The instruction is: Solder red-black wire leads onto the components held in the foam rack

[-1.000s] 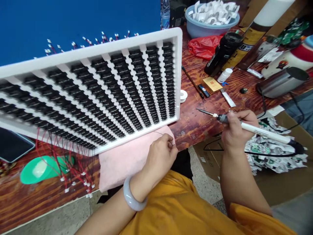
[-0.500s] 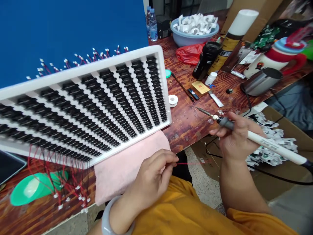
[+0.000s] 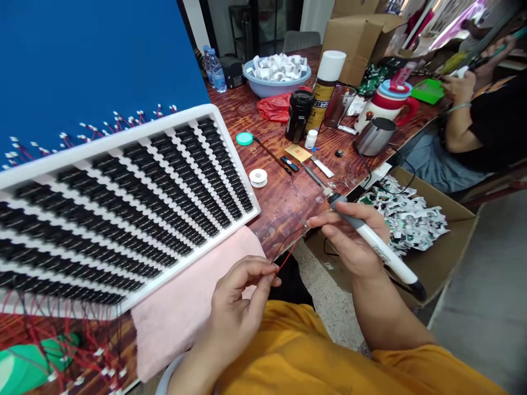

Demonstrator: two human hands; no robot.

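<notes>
Between thumb and fingertips, my left hand [image 3: 242, 302] pinches a thin wire pair [image 3: 286, 257], one red strand and one black. The strands run up toward the fingertips of my right hand [image 3: 358, 238], near a small pale end; whether those fingertips touch it I cannot tell. A white and grey soldering iron [image 3: 382, 252] lies in my right hand's grip, its tip [image 3: 313, 174] pointing up and left over the table. Left of my hands stands a tilted white tray [image 3: 236, 159] with rows of black coiled parts [image 3: 173, 184]. Red and black wires with white plugs [image 3: 82, 351] hang from its lower edge.
A pink cloth [image 3: 181, 307] lies under the tray's edge. On the table stand a solder spool [image 3: 258, 178], a steel cup [image 3: 375, 136], a spray can [image 3: 325, 93] and a blue basin [image 3: 275, 86]. A cardboard box [image 3: 457, 241] holds white pieces; a co-worker [image 3: 489, 115] sits beyond.
The view has swung right, bringing the co-worker into sight. My hands have come closer together, and the wire pair now stretches up toward my right fingertips. The iron points more steeply upward.
</notes>
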